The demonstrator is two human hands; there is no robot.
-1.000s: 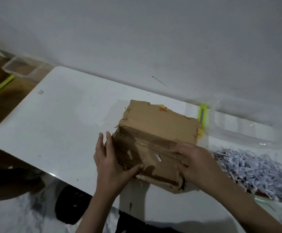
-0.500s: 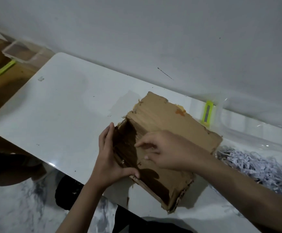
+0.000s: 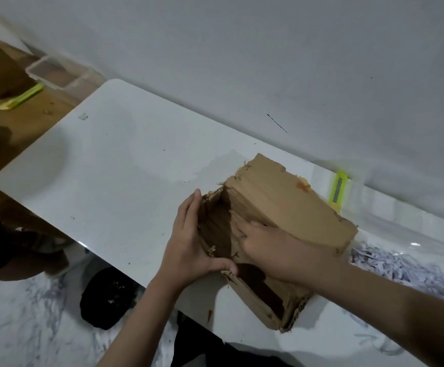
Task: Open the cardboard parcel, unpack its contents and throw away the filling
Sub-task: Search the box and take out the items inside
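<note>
A person's two bare hands work on a torn brown cardboard parcel (image 3: 276, 207) sitting on a glossy white table (image 3: 115, 165), near its front edge & toward the right. The parcel's near-left end is ripped open, dark inside. Left hand (image 3: 189, 242) lies flat against the outer left wall w/ fingers straight, thumb hooked over the bottom torn edge, so it grips that flap. Right hand (image 3: 265, 242) reaches in from the right, fingers curled over the torn top edge, grasping the cardboard. Just right of the parcel lies a heap of shredded grey-white paper filling (image 3: 400, 266). Behind it, by the wall, a yellow-green utility knife (image 3: 337, 189) lies beside a clear plastic tub (image 3: 411, 215). Far left, on a brown wooden surface: another clear tub (image 3: 56, 75) & a second yellow-green knife (image 3: 22, 97).
</note>
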